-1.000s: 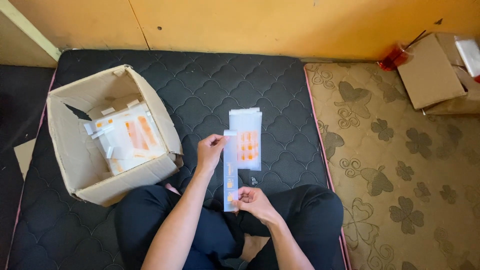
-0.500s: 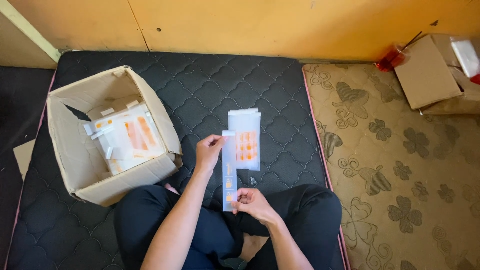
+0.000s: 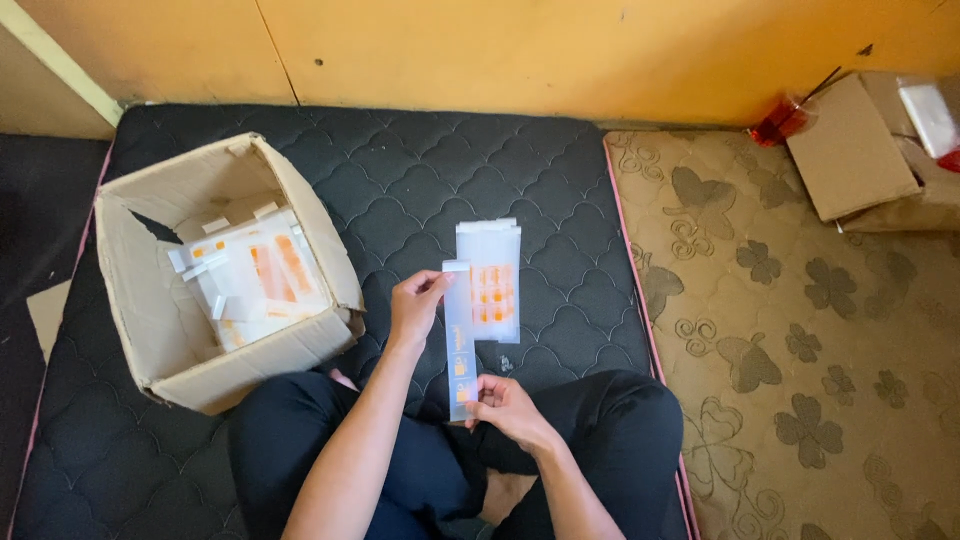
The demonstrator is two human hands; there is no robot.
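L. hand (image 3: 415,305): fingers pinch upper end of a narrow white packet strip (image 3: 459,340) w/ orange marks. R. hand (image 3: 503,400): fingers grip the strip's lower end; strip held upright above the lap. Just beside it, to the right, a pile of flat white packets (image 3: 489,280) w/ orange print lies on the black quilted mattress (image 3: 400,170). Left: open cardboard box (image 3: 150,330) w/ more such packets inside. Far right: patterned tan mat (image 3: 800,350); closed cardboard box (image 3: 850,150) near the wall.
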